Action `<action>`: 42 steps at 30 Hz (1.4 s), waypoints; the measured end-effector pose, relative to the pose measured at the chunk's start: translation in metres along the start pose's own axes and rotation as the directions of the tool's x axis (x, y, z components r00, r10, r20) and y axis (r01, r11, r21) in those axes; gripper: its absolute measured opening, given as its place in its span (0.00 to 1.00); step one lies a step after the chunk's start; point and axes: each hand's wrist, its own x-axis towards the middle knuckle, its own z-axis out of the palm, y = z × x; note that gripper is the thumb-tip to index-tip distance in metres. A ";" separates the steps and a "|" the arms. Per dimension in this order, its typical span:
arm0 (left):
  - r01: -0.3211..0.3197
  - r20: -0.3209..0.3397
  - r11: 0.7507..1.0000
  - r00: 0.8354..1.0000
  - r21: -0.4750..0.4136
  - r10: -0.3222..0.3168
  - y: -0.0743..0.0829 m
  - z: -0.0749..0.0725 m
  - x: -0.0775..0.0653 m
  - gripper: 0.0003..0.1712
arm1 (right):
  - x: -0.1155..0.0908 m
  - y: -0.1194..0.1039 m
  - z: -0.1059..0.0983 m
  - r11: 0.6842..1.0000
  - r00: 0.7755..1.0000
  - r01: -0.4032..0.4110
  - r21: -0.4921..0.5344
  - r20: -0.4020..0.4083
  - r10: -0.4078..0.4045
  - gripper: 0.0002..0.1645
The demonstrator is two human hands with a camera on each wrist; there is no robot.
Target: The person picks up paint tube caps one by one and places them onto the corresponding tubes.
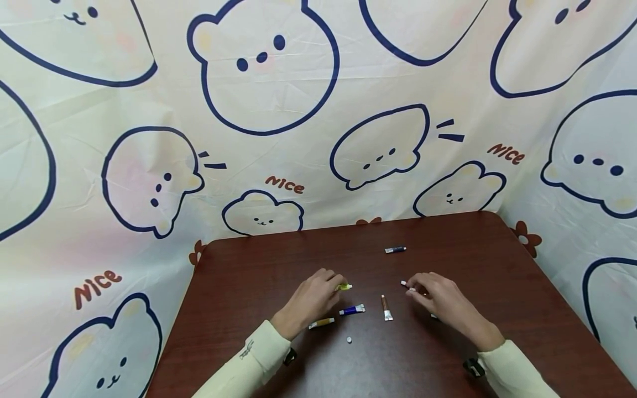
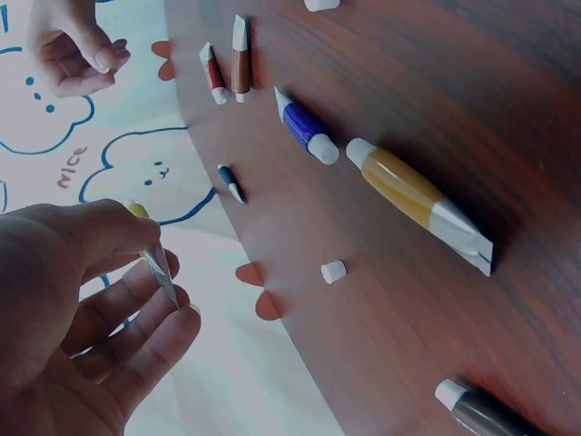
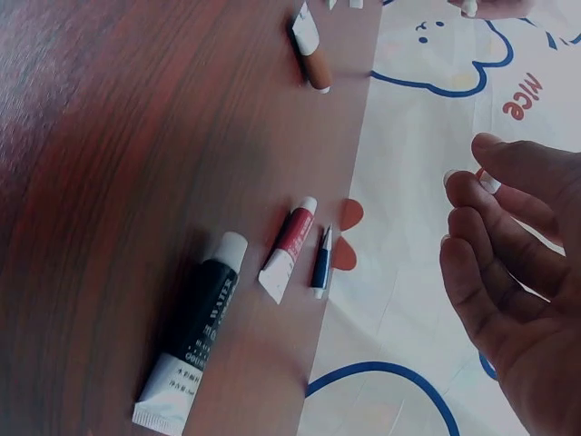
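In the head view my left hand [image 1: 316, 298] is raised left of centre and pinches a small yellow paint tube [image 1: 344, 287]. The left wrist view shows this tube between thumb and fingertips, its silver end pointing down. Across from it, my right hand [image 1: 444, 301] pinches a small white cap [image 3: 490, 183] between thumb and forefinger. A red paint tube [image 3: 290, 247] and a black one [image 3: 195, 327] lie near the right hand. Between the hands lie a brown tube [image 1: 386, 307] and a blue tube [image 1: 352, 309]. An ochre tube [image 1: 321, 323] is beside the left wrist.
A dark blue tube [image 1: 395, 250] lies towards the far edge of the brown table [image 1: 278, 254]. Loose white caps rest on the wood, one nearer me [image 1: 349, 340] and another [image 2: 333, 272] in the left wrist view. A dark tube [image 2: 490, 413] lies there too. Patterned cloth [image 1: 308, 160] hangs behind.
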 end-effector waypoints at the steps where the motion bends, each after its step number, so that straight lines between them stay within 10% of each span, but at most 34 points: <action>1: -0.004 -0.001 1.000 1.000 0.003 0.004 0.001 0.000 0.000 0.13 | 0.000 -0.001 0.000 1.000 1.000 0.005 0.006 -0.004 -0.005 0.11; 18: -0.003 0.038 1.000 0.999 -0.013 0.004 0.015 -0.006 0.002 0.08 | 0.004 -0.012 0.008 0.987 0.984 0.156 0.041 -0.096 -0.151 0.15; 42: -0.054 -0.004 0.999 0.999 0.000 0.054 0.031 -0.002 0.003 0.08 | 0.007 -0.034 0.011 0.995 0.995 0.048 0.085 0.087 -0.056 0.08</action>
